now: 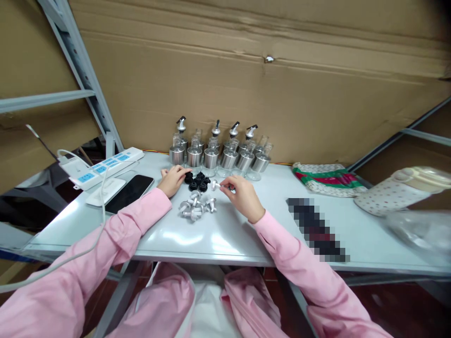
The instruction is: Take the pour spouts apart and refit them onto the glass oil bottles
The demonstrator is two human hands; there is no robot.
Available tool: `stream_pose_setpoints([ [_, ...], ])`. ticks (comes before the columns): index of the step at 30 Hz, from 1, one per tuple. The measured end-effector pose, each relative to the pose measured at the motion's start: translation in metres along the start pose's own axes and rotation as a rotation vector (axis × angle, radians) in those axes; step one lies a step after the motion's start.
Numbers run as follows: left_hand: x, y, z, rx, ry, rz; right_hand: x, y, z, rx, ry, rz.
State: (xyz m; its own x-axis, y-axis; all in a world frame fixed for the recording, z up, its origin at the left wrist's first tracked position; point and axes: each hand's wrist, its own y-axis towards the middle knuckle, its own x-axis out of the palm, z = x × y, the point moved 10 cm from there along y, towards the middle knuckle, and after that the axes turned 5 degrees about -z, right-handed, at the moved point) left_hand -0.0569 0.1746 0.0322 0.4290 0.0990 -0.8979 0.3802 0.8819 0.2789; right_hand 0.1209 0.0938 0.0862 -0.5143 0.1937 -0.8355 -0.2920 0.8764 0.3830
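My right hand (241, 193) pinches a small silver pourer spout (215, 185) between thumb and fingertips, just above the table. My left hand (173, 180) is palm down, its fingers stretched out to a black rubber stopper (189, 176) at the left edge of a small pile. I cannot see its thumb. The other black stoppers (200, 180) lie bunched between my hands. Closer to me is a loose heap of silver pourer spouts (194, 209). Behind them stand rows of glass bottles with metal sleeves (210, 158), several topped by pourers with black flip caps (216, 127).
On the left are a white power strip (109, 165), a black phone (130, 193) and a white device with a cable (104, 191). A patterned pouch (329, 178), a dotted flask (391, 192) and a clear plastic bag (419, 230) lie at right. Cardboard (246, 94) walls the back.
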Motion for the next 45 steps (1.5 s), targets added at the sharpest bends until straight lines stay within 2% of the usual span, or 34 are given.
stream_pose_setpoints([
  [5, -0.001, -0.002, 0.005, 0.037, -0.007, 0.026, 0.027, 0.009, 0.027, 0.149, -0.026, -0.125],
  [11, 0.001, -0.002, 0.011, 0.070, 0.010, 0.017, 0.046, 0.007, 0.027, 0.141, -0.026, -0.255],
  [17, 0.003, -0.001, 0.008, 0.045, -0.003, -0.015, 0.055, 0.006, 0.015, 0.084, 0.093, -0.310],
  [23, 0.003, -0.001, -0.001, -0.003, -0.021, -0.019, 0.051, 0.006, 0.013, 0.090, 0.090, -0.279],
  [26, 0.006, -0.001, 0.000, 0.011, -0.021, -0.038, 0.054, 0.005, 0.009, 0.067, 0.103, -0.309],
  [29, 0.000, -0.003, 0.002, 0.022, -0.028, 0.015, 0.056, 0.004, 0.005, 0.033, 0.107, -0.306],
  [32, -0.018, -0.006, 0.004, 0.020, -0.037, 0.161, 0.038, 0.009, 0.007, 0.029, 0.106, -0.190],
  [35, -0.026, -0.009, 0.004, 0.029, -0.058, 0.244, 0.002, 0.024, 0.006, -0.021, 0.157, -0.024],
  [41, -0.016, -0.009, 0.005, 0.042, -0.014, 0.218, -0.080, 0.084, 0.013, -0.051, 0.091, 0.244],
  [45, -0.019, -0.011, 0.003, 0.015, -0.009, 0.239, -0.117, 0.124, 0.050, 0.084, -0.064, 0.397],
])
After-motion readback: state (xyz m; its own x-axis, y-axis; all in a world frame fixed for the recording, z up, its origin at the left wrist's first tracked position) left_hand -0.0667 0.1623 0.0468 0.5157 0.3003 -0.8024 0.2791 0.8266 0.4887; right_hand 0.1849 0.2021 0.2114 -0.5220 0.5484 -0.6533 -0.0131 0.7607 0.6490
